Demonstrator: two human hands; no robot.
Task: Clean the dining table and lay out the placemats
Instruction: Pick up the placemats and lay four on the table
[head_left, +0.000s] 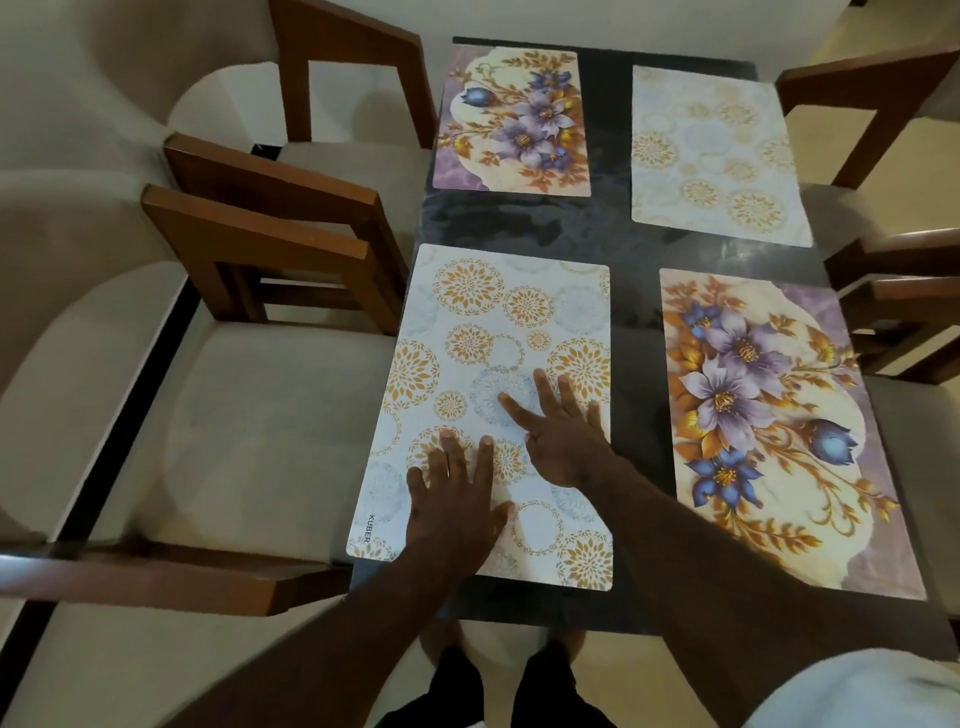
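Both the left hand (457, 499) and the right hand (563, 431) lie flat, fingers spread, gripping nothing, pressed on the near-left placemat (467, 364) directly beneath the palms on the dining table (634, 322).

Dark glossy table (628, 291); white placemats with gold medallions at 7 o'clock (467, 332) and 1 o'clock (719, 156); purple-and-blue floral placemats at 11 o'clock (514, 119) and 4 o'clock (769, 415); brown-framed, beige-cushioned chairs (270, 228).

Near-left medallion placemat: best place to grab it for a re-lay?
Probably the near short edge of the medallion placemat, approached from the person's side. It lies flat on the dark table under both palms, so peel up the near-right corner first.
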